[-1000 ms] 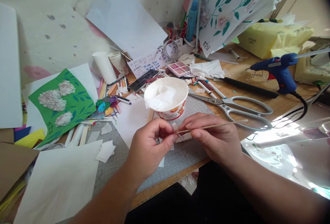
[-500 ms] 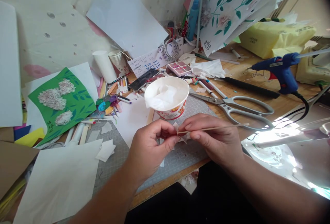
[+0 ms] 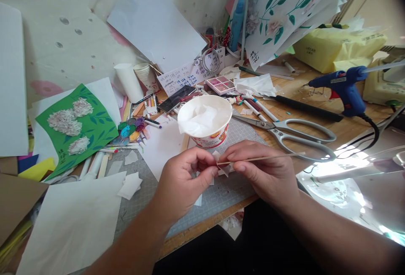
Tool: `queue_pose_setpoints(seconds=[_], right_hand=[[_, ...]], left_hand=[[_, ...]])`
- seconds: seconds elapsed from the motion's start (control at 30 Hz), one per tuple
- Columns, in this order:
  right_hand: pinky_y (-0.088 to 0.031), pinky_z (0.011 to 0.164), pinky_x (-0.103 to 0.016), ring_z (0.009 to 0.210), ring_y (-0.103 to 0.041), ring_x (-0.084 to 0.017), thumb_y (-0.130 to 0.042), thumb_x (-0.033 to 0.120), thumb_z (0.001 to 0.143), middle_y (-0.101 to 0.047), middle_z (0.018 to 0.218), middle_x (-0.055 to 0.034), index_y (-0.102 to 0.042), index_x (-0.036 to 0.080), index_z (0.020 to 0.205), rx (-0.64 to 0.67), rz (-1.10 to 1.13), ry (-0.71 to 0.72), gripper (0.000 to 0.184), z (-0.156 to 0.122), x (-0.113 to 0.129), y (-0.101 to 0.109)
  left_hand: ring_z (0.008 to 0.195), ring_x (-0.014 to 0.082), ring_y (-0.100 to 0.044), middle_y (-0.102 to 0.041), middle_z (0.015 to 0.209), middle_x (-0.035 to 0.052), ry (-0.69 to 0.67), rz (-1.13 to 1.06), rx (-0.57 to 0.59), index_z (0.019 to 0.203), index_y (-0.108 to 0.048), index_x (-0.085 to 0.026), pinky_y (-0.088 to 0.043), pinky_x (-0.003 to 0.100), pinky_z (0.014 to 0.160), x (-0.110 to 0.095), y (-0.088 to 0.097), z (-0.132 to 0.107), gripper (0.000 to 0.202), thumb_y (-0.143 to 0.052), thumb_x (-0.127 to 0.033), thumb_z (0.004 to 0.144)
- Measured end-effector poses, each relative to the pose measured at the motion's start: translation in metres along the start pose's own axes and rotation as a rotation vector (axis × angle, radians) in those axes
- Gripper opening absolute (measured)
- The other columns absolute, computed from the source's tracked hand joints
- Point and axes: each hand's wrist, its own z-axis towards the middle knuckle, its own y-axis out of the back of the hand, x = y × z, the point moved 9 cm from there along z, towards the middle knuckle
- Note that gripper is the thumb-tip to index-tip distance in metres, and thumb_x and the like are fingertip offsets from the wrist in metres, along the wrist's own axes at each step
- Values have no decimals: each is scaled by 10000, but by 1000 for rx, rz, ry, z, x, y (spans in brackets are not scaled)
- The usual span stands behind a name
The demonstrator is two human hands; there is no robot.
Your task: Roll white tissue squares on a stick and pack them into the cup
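Note:
My left hand (image 3: 183, 178) is closed in a pinch on a small piece of white tissue paper (image 3: 221, 168), just above the grey cutting mat (image 3: 142, 195). My right hand (image 3: 265, 171) pinches a thin wooden stick (image 3: 268, 157) whose left tip meets the paper between both hands; the stick points right. Directly behind my fingers stands a paper bowl (image 3: 205, 121) with white tissue in it.
Large grey scissors (image 3: 291, 133) lie right of the bowl. A blue glue gun (image 3: 344, 87) stands at the far right. Markers, a phone (image 3: 175, 98), paper cups (image 3: 136, 79), a green flower card (image 3: 77, 125) and white sheets (image 3: 72, 224) crowd the left and back.
The paper scrap has been turned slightly around the stick tip between my fingers. Both hands stay in the same place.

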Motion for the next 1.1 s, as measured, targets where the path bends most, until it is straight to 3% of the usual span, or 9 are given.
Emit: queue_pose_setpoints(seconds=[0.3,0.77,1.1], right_hand=[[-614,809,-257,870,-757,-151,-741,43,835,-817,898,-52,-798,195,982,17,30,29,219,0,3,-1],[-629,800,-278,849,-765,-167,-743,95,852,-814,891,-61,-791,204,989,58,-17,48,181,1,5,-5],[-621,819,-263,875,-766,-164,-739,77,849,-816,911,-66,-791,193,992,70,-22,39,191,0,5,-7]], left_hand=[[696,156,-661,-688,737,3,-20,-7,43,816,-677,-193,-528,253,666,0,1,-2,35,-659,-210,840],[685,137,-598,-672,716,7,51,-183,80,782,-707,-172,-487,233,651,9,-1,0,101,-721,-265,818],[686,119,-649,-717,682,-6,119,-269,43,749,-735,-163,-514,201,675,12,-2,0,23,-723,-171,767]])
